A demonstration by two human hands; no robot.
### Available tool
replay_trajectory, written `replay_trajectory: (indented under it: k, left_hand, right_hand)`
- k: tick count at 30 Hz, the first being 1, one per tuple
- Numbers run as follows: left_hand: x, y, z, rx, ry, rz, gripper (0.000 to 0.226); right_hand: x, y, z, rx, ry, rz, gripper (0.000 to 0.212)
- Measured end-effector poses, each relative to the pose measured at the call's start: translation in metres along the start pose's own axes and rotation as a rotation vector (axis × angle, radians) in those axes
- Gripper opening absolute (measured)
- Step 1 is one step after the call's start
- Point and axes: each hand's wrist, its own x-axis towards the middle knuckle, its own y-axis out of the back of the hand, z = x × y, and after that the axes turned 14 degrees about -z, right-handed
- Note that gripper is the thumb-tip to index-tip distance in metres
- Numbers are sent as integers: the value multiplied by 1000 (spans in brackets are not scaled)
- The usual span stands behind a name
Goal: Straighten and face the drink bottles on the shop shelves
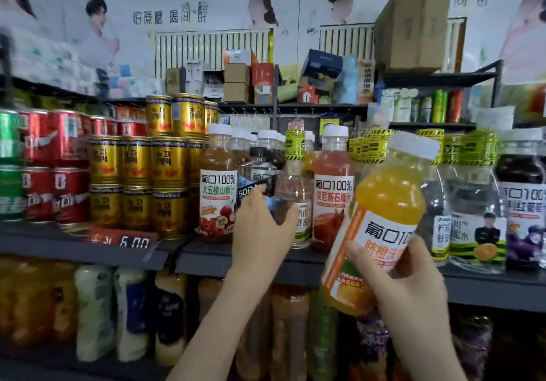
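Note:
My right hand (404,280) grips an orange juice bottle (384,203) with a white cap, held tilted in front of the shelf (206,258), label toward me. My left hand (260,227) reaches into the bottle row and closes around a clear bottle with a yellow-black neck band (295,185), touching a dark soda bottle (260,174) beside it. A brown hawthorn juice bottle (217,185) stands to the left and a pink pomegranate juice bottle (334,185) to the right, both upright with labels forward.
Stacked gold cans (139,180) and red cans (53,168) fill the shelf's left part. Clear lemon water bottles (472,203) and a dark grape juice bottle (523,197) stand at the right. More bottles line the lower shelf (133,307). Cardboard boxes (413,26) sit above.

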Motion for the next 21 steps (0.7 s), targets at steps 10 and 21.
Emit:
replay_trajectory:
  k: [10,21]
  left_hand:
    - [35,-16,8,169,-153,-14,86]
    - [51,-15,10,-47,-238,49,58]
  right_hand:
    - [13,-31,1,-51,32,209,64]
    - [21,-19,4,-142,72,218,36]
